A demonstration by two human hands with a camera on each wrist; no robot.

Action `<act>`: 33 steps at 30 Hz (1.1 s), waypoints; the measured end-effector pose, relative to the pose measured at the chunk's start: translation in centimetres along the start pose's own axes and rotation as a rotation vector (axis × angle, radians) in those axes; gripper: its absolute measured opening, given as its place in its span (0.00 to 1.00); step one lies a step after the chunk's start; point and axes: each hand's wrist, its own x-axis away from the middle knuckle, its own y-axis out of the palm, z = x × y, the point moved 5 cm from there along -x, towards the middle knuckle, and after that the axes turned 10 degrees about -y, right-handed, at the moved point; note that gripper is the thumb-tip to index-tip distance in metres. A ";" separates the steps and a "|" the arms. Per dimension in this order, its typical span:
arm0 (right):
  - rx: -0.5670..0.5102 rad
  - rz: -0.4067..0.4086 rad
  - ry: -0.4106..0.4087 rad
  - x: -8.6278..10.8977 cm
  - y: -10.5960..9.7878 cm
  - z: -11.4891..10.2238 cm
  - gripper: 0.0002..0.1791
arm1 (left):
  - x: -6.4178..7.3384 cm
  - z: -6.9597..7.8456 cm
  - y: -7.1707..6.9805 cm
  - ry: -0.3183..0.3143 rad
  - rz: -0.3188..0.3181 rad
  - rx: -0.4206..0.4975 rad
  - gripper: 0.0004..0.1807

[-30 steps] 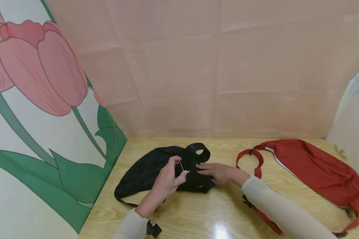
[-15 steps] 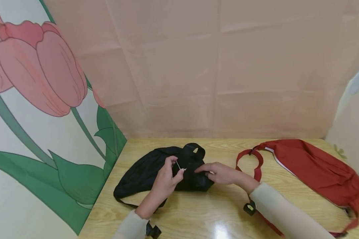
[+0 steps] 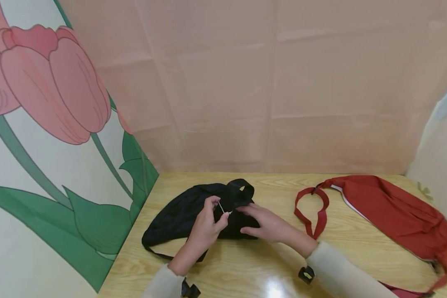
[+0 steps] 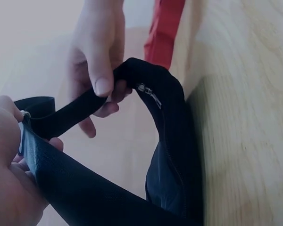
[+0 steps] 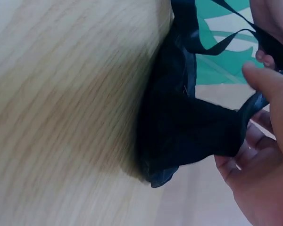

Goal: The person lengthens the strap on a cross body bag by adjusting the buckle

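Observation:
A black waist bag [image 3: 179, 213] lies on the wooden table, its opening held apart in the left wrist view. My left hand [image 3: 205, 223] pinches one edge of the opening between thumb and fingers, beside a thin pale line along that edge. Opposite it, my right hand [image 3: 268, 225] holds the other edge, with the thumb on one side and the fingers on the other, as the right wrist view shows. A silver zipper pull [image 4: 150, 95] sits on the bag's rim. A loop of black strap [image 3: 242, 188] stands up behind the hands. The bag's inside is mostly hidden.
A red waist bag [image 3: 391, 211] lies at the right, its red strap [image 3: 322, 217] looped toward the middle. One black buckle [image 3: 306, 274] rests near the right sleeve, another black buckle [image 3: 190, 288] by the left sleeve. A pinkish backdrop [image 3: 223, 103] rises behind the table [image 3: 246, 269].
My right hand has gone from touching the black bag with spread fingers, then poking at it, to holding the opening's edge. My left hand keeps its pinch, shifted slightly left.

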 end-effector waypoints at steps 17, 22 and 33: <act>-0.065 0.200 0.005 0.0 0.0 -1.1 0.26 | 0.3 -0.9 0.4 -0.007 0.004 0.040 0.25; -0.032 0.202 0.021 0.1 -0.3 -0.5 0.28 | 0.4 -1.0 0.4 -0.001 0.002 0.029 0.25; -0.063 0.191 -0.008 0.0 -0.9 0.4 0.24 | 0.0 -0.6 0.2 0.024 -0.007 0.035 0.25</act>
